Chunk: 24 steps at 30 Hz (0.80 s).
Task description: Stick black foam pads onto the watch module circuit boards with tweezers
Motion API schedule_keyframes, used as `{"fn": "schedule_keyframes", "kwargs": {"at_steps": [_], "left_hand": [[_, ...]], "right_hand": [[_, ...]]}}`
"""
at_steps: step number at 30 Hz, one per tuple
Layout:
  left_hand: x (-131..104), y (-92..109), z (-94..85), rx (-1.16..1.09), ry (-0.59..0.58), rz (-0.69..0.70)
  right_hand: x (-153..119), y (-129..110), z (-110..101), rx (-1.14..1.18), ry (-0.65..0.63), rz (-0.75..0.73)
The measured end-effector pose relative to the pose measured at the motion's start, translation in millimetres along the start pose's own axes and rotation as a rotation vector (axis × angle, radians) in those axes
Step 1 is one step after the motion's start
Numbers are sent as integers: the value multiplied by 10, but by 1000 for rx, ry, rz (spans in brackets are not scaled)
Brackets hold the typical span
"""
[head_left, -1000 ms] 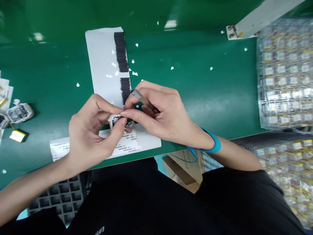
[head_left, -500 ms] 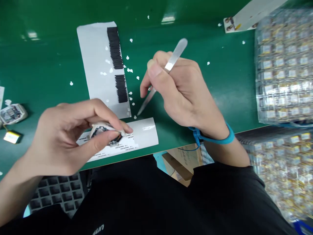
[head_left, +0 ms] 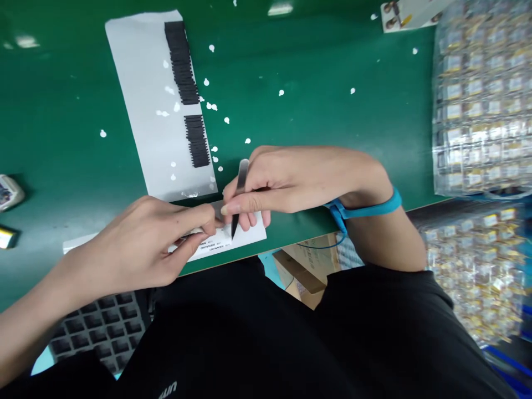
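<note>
A small white device (head_left: 195,231) is lying low over the near edge of the green worktop (head_left: 291,66), mostly hidden inside the left hand (head_left: 137,249), whose fingers are curled closed around it. The right hand (head_left: 286,180) is pinching slim metal tweezers (head_left: 238,197), with their tips pointing down at a printed label strip (head_left: 245,235) just beside the device. Whether the tips are gripping a label cannot be told. A blue wrist strap (head_left: 366,209) is circling the right wrist.

Doing this well probably means keeping the device steady and lowering the tweezer tips lightly, so nothing creases or skews.

Farther back, a white backing sheet (head_left: 141,111) is carrying two rows of small black pads (head_left: 187,88). At the right, clear trays of small parts (head_left: 482,105) are standing stacked.
</note>
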<state>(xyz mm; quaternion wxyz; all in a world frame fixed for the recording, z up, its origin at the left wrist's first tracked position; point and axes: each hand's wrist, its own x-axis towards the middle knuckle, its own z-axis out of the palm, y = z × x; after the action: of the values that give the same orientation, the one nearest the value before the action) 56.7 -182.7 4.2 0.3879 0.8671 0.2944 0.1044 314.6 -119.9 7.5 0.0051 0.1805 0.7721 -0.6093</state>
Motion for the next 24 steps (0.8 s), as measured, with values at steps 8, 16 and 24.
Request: {"fn": "schedule_keyframes", "kwargs": {"at_steps": [8,16,24], "left_hand": [[6,-28,-12,-15,-40,22],[4,-36,-9,14,-43,29],[20,34,-21,-111,-16,-84]], "right_hand": [[16,25,-9,90,5,85],[58,6,9,124,-45,74],[-31,-37,19,260,279,-147]]}}
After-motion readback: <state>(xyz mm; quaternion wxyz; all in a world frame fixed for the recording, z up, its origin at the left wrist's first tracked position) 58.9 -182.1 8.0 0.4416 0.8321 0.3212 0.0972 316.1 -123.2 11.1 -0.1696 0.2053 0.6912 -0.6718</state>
